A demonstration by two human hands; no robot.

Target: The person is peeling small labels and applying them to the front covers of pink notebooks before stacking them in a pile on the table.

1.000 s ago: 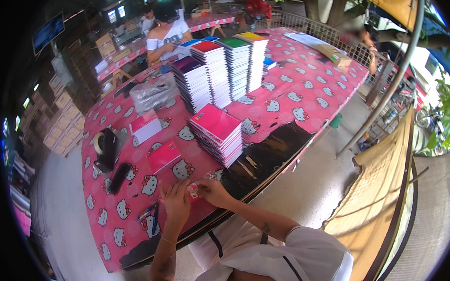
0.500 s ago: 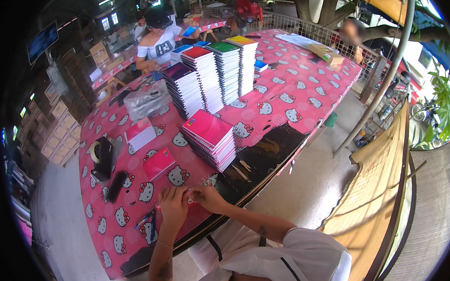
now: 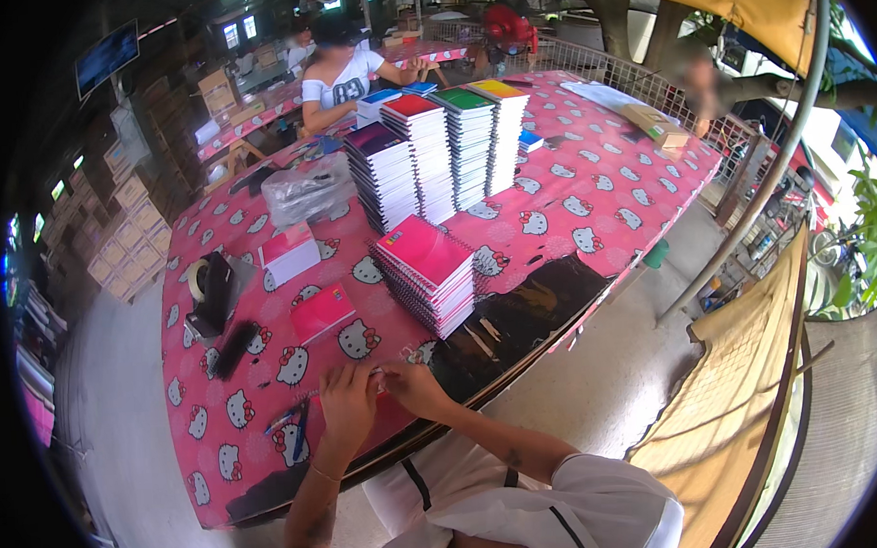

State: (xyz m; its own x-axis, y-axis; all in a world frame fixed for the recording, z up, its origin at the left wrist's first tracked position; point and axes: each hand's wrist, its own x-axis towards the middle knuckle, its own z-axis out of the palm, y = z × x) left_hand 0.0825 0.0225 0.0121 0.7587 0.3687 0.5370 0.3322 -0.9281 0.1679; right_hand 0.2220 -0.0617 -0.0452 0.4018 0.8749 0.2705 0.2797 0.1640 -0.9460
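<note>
Pink notebook [image 3: 389, 412] lies between left hand [image 3: 349, 393] and right hand [image 3: 413, 387], their fingertips close together; what they grip, if anything, cannot be told. Beyond the grip stands a spiral-bound stack [image 3: 427, 274].

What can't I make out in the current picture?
Head view:
- Anything held between left hand and right hand: covered by their fingers.
- Blue stack, base: hidden by stacks in front.
- Plastic bag, contents: obscured by crumpled plastic.
- Screen, content: too small and dark.
</note>
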